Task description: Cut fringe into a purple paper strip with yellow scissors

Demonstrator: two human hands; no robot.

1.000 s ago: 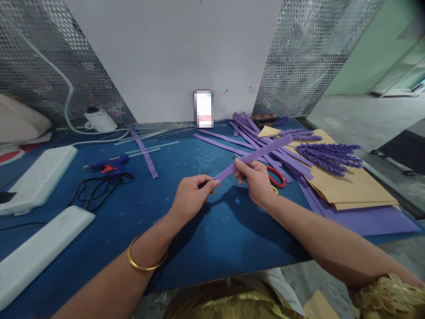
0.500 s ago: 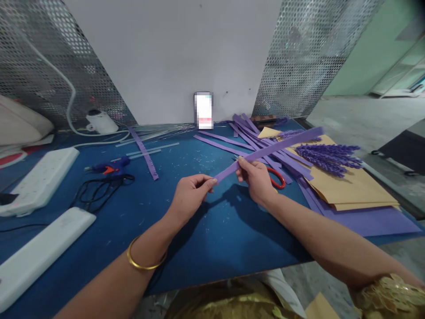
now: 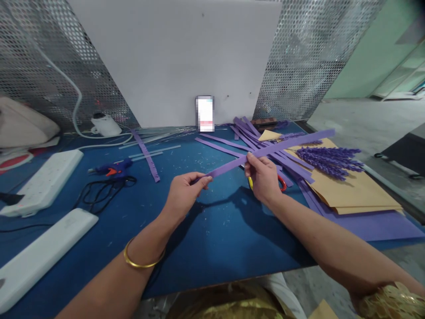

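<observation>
A long purple paper strip (image 3: 229,167) is stretched between my two hands above the blue table. My left hand (image 3: 187,192) pinches its near left end between thumb and fingers. Farther along, my right hand (image 3: 264,179) grips the strip, and its free end slants up to the right. Scissors with red and yellow handles (image 3: 282,182) lie beneath my right hand, partly hidden by it. More purple strips (image 3: 252,137) are heaped behind and right of that hand. Another strip with cuts along it (image 3: 148,157) lies left of centre.
On the left are a blue glue gun (image 3: 114,168), its black cord, and two white power strips (image 3: 46,181). Clear glue sticks (image 3: 159,153) lie behind. A phone (image 3: 205,114) leans on the white panel. Purple lavender-like stems (image 3: 332,161) rest on tan sheets (image 3: 358,195) at right.
My hands have moved apart, the left one leftward and the right one rightward along the strip. More of the strip now shows between them, and the yellow scissor handle has come into view.
</observation>
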